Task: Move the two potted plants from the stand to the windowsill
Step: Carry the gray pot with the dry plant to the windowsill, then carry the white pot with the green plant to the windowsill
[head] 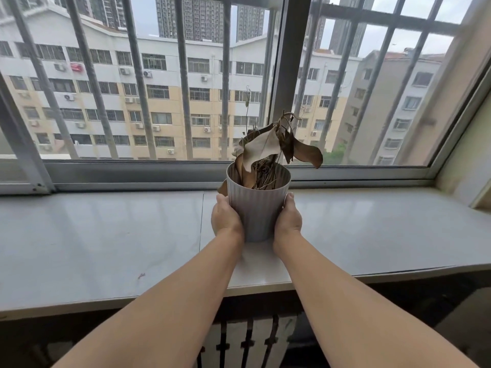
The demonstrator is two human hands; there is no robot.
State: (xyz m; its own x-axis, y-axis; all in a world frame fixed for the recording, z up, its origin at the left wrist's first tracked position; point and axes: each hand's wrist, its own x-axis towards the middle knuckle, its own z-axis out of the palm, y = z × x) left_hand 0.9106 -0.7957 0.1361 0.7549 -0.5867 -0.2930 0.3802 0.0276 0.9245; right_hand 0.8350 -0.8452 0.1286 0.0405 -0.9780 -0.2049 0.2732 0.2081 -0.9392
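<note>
The left hand (226,217) is pressed against the left wall of a ribbed white pot (257,205), its fingers wrapped around the far side. The pot, filled with dry brown leaves (268,150), is held upright over the middle of the pale windowsill (106,235); contact of its base cannot be told. The right hand (288,217) clasps the right wall likewise.

Grey window bars (183,83) stood outside the glass, with a beige apartment block (159,107) and dark towers (196,17) beyond. A radiator (247,341) sat low down.
</note>
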